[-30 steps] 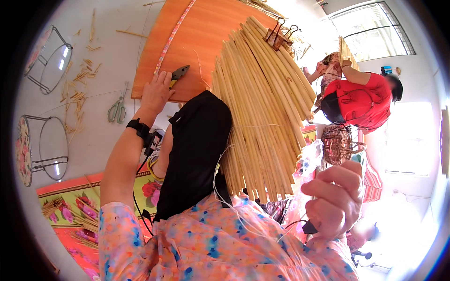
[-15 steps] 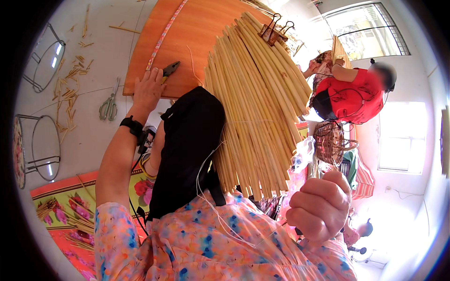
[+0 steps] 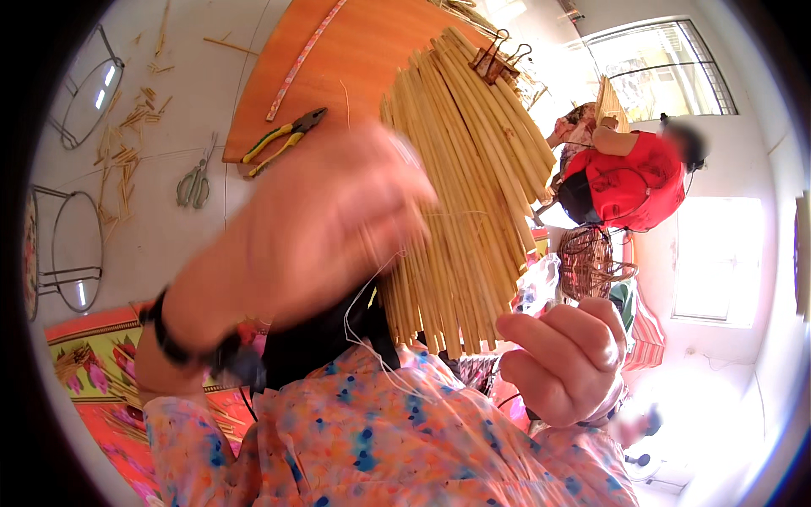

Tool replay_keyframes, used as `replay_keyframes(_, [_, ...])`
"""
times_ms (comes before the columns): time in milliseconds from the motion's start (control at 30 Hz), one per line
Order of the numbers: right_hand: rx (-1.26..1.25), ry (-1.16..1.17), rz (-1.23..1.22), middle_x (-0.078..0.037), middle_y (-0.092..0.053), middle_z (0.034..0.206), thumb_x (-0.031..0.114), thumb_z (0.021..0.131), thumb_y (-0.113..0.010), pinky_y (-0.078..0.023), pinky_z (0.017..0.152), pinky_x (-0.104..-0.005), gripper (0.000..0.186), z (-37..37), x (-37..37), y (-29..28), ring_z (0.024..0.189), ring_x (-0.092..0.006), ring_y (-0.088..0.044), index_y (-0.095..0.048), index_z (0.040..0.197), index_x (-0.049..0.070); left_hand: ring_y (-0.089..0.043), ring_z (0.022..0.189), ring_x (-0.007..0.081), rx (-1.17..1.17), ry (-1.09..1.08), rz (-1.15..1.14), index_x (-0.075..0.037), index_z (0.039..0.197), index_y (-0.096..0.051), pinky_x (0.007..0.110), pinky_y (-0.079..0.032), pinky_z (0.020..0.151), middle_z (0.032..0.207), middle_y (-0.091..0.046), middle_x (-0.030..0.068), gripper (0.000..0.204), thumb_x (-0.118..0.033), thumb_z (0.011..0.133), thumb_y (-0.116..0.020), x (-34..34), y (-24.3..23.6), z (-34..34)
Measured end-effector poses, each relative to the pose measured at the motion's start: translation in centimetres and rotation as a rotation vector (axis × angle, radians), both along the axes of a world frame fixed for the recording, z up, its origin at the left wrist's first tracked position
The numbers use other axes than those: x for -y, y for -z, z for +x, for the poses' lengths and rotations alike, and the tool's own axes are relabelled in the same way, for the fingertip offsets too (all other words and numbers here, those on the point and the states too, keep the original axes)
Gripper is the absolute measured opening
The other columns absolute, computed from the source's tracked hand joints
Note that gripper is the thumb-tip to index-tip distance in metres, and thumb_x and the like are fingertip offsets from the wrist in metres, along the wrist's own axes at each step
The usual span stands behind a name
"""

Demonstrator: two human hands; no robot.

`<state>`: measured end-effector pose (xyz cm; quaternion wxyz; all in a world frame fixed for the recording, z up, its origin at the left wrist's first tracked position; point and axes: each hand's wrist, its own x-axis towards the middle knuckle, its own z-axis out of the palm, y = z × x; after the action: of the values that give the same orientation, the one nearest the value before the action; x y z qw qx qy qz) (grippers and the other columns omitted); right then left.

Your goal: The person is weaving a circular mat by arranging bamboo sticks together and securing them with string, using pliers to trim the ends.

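A fan-shaped row of pale reed stalks (image 3: 465,160) stands over my lap, its stalks side by side and crossed by a thin thread. A rusty binder clip (image 3: 497,65) grips its far edge. My left hand (image 3: 338,207), smeared by motion, is at the left side of the stalks, so its fingers cannot be made out. White thread (image 3: 351,325) hangs from the stalks' left edge down over my flowered clothing. My right hand (image 3: 564,362) is closed at the stalks' lower right; whatever it holds is hidden. Pliers (image 3: 285,139) with yellow-green handles lie on the orange board.
The orange board (image 3: 372,51) carries a patterned strip (image 3: 306,59). Scissors (image 3: 195,182) and cut stalk pieces (image 3: 122,169) lie on the floor at left, near metal-framed stools (image 3: 72,245). On the right are a wicker basket (image 3: 587,262) and a person in red (image 3: 638,182).
My left hand has lifted off the board beside the pliers and swung right to the stalks, uncovering the pliers' handles. My right hand has shifted slightly left, still closed.
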<state>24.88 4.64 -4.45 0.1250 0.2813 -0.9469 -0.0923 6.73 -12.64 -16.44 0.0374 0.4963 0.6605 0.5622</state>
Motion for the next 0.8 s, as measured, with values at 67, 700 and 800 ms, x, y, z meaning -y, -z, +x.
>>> replay_keyframes(67, [-0.078,-0.031,-0.001,0.001,-0.068,0.105,0.005,0.073,-0.062,-0.035,0.056,-0.0293,0.009,-0.8,0.4,0.4,0.087,-0.0141,-0.056,-0.059,0.075,0.014,-0.058,0.068,0.0211,-0.127,0.110,0.136,-0.001,0.105,-0.065,0.030,-0.041,0.057,0.090,-0.061,0.0100,0.026,-0.011,0.081,-0.069,1.7,-2.6,4.0])
replay_keyframes(700, [-0.190,0.711,-0.749,-0.015,-0.061,0.109,0.032,0.079,-0.069,-0.048,0.065,-0.0328,0.056,1.2,-3.5,3.7,0.087,-0.0219,-0.061,-0.053,0.118,-0.004,-0.060,0.056,0.0123,0.379,0.017,0.106,-0.001,0.090,-0.057,0.028,-0.046,0.052,0.070,-0.061,0.0076,0.010,-0.002,0.087,-0.067,-2.8,2.2,2.0])
replay_keyframes(800, [0.054,0.814,-0.885,-0.014,-0.059,0.116,0.032,0.073,-0.074,-0.049,0.067,-0.0317,0.076,0.0,-1.7,4.1,0.096,-0.0219,-0.060,-0.047,0.133,-0.004,-0.062,0.057,0.0134,0.490,0.014,0.165,0.000,0.094,-0.057,0.027,-0.047,0.053,0.071,-0.063,0.0087,0.014,-0.003,0.086,-0.068,-5.9,4.2,3.4])
